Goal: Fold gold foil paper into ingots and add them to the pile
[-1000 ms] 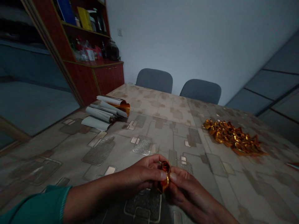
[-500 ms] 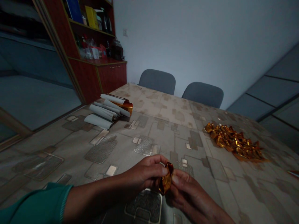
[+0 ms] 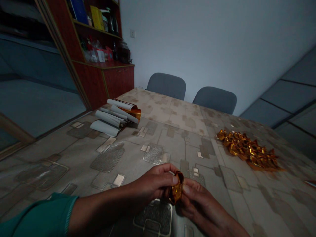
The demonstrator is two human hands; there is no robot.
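Between my hands is a small folded piece of shiny gold foil paper [image 3: 176, 191], shaped like a little boat with raised ends. My left hand [image 3: 159, 179] pinches it from the left, its thumb pressed against the foil. From the right, my right hand [image 3: 197, 200] grips the same piece with thumb and fingers closed. Some of the fingers behind the foil are hidden. Further right on the table lies a cluster of several similar folded gold pieces [image 3: 247, 149], set close together.
A stack of curled sheets, pale outside and gold inside [image 3: 111, 119], lies at the table's far left. The patterned tablecloth [image 3: 158, 130] spreads under everything. Two grey chairs [image 3: 166, 85] stand at the far edge, and a red-brown cabinet [image 3: 118, 80] is at back left.
The gold piece has tilted slightly between my fingers, and the view has shifted a little. Both hands keep their hold on it.
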